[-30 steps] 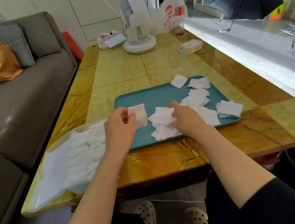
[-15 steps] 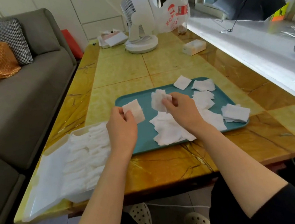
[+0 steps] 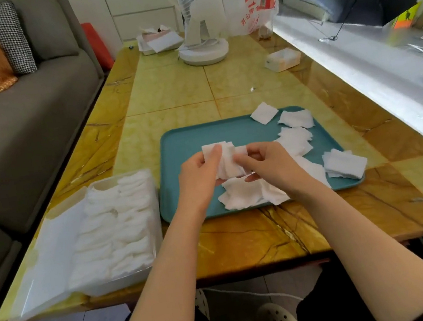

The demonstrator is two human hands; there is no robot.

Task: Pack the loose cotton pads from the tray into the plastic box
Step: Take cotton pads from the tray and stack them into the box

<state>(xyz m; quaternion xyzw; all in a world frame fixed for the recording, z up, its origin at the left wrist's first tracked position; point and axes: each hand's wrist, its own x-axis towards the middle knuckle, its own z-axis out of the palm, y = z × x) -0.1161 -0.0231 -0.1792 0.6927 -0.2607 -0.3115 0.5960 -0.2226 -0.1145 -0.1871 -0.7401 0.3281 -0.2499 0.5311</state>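
Over the middle of the teal tray [image 3: 190, 141], both hands meet on one small stack of cotton pads [image 3: 227, 162].

Left hand [image 3: 200, 180]: thumb on top of the stack's left edge, fingers curled beneath, grasping it.
Right hand [image 3: 271, 165]: thumb and forefinger pinch the same stack from its right side.
The stack is held clear above the tray floor, slightly fanned.

Loose pads on the tray:
- rumpled pile [image 3: 245, 193] at the near edge, directly under the hands
- neat short stack [image 3: 345, 163] at the near right corner, overhanging the rim
- spread of pads [image 3: 295, 140] just beyond the right hand
- ragged pad [image 3: 296, 119] further back
- square pad [image 3: 264, 113] lying across the far rim, partly on the worktop [image 3: 171, 91]

Plastic box [image 3: 123, 228] stands on the worktop just left of the tray; whether the two touch cannot be told. The box is packed with rows of white pads. Its clear lid [image 3: 45, 258] lies open to the left, at the worktop's corner.

Far end of worktop: white desk fan [image 3: 202, 29] and small white carton [image 3: 282, 59]. Grey sofa [image 3: 17, 129] runs along the left side.
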